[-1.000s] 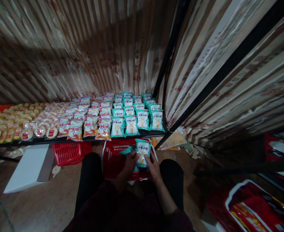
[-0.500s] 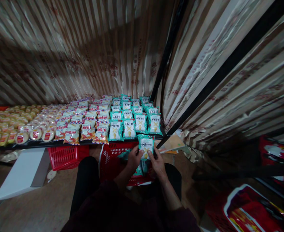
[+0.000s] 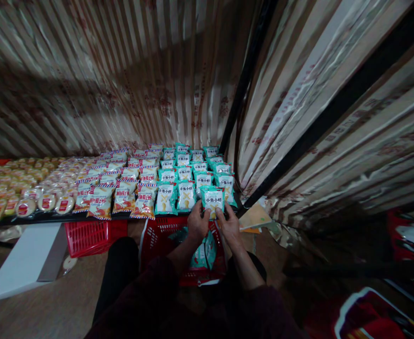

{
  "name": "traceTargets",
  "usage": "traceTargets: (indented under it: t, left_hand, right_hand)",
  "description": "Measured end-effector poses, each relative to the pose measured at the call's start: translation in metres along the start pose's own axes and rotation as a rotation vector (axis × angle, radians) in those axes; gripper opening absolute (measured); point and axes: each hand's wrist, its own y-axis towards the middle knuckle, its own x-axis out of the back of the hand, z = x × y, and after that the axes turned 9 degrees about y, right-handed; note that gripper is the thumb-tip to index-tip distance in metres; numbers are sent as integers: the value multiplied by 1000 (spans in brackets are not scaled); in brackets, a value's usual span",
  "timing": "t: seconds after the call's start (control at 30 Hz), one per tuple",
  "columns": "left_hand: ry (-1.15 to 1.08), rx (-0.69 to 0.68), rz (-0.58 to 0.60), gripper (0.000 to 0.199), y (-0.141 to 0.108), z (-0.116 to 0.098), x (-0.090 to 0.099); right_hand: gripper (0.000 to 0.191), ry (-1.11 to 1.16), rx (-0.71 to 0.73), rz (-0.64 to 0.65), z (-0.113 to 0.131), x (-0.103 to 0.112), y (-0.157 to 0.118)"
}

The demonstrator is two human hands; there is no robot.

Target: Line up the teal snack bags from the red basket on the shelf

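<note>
A teal and white snack bag (image 3: 213, 201) is held upright between my two hands at the front edge of the shelf. My left hand (image 3: 197, 225) pinches its lower left side, and my right hand (image 3: 229, 228) grips the lower right, thumbs on the front. Just behind it stand rows of matching teal snack bags (image 3: 186, 194); the held one overlaps the front row in view. Below my hands, a red basket (image 3: 160, 227) between my knees contains more teal bags (image 3: 204, 253).
Left of the teal rows are orange and white snack bags (image 3: 101, 201), then round packaged biscuits (image 3: 47, 201). A black slanted post (image 3: 263, 186) borders the shelf's right end. Beneath are another red basket (image 3: 87, 237) and a white box (image 3: 23, 261). A patterned curtain (image 3: 150, 84) hangs behind.
Both hands have moved the held snack bag forward, from over the basket to the shelf's front edge. The camera view has shifted slightly.
</note>
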Motion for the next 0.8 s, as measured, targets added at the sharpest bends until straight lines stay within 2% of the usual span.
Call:
traceTargets:
  t: [0.13, 0.23, 0.4, 0.57, 0.7, 0.8]
  left_hand:
    - [42, -37, -72, 59, 6, -5, -1]
    - [126, -114, -61, 65, 6, -4, 0]
    - [234, -279, 2, 56, 4, 0, 2]
    - [392, -301, 42, 50, 6, 0, 1]
    - [411, -350, 29, 48, 8, 6, -1]
    - [627, -429, 20, 48, 10, 13, -2]
  right_hand:
    - [68, 4, 46, 7, -4, -6, 14]
    - [67, -9, 64, 14, -10, -9, 22]
    - [64, -113, 77, 0, -20, -13, 28]
    - [67, -210, 126, -8, -20, -17, 26]
    - [73, -314, 179, 16, -23, -21, 26]
    - [67, -430, 204, 24, -26, -22, 28]
